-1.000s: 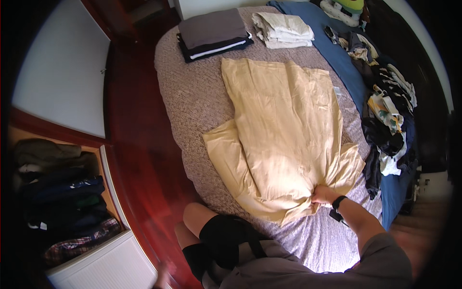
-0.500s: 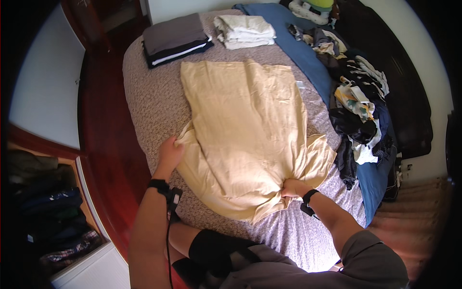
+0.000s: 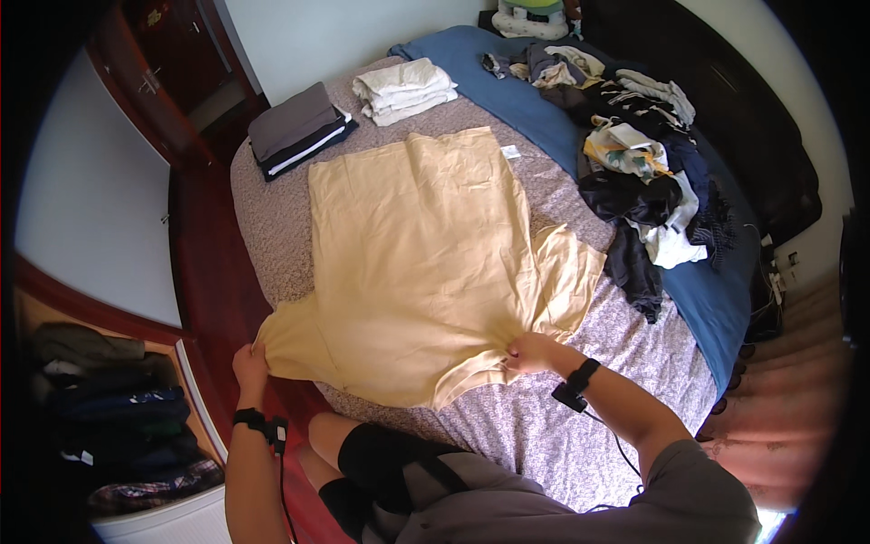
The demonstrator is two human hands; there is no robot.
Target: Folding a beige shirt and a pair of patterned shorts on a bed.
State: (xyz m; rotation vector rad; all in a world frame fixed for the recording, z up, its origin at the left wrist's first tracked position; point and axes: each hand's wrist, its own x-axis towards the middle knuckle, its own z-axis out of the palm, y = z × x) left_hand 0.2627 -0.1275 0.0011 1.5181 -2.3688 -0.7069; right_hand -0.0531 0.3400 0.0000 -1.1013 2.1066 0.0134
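Note:
A pale yellow T-shirt (image 3: 408,245) lies spread on the bed, its hem toward the far side and its collar toward me. My left hand (image 3: 250,363) grips the end of the left sleeve and holds it stretched out past the bed's edge. At the collar, my right hand (image 3: 531,352) is closed on the shirt's fabric near the neckline. The right sleeve rests on the bedspread beyond that hand, with some creases. Each wrist wears a black strap with a small device.
Folded dark clothes (image 3: 294,127) and a folded whitish stack (image 3: 403,91) sit at the bed's far end. A heap of mixed clothes (image 3: 648,186) lies along the right on a blue cover (image 3: 553,127). An open compartment of clothes (image 3: 118,417) stands at lower left.
My left hand has moved left and toward me, pulling the left sleeve outward. The shirt's body looks flatter, and the collar shows more. My right hand still grips near the neckline.

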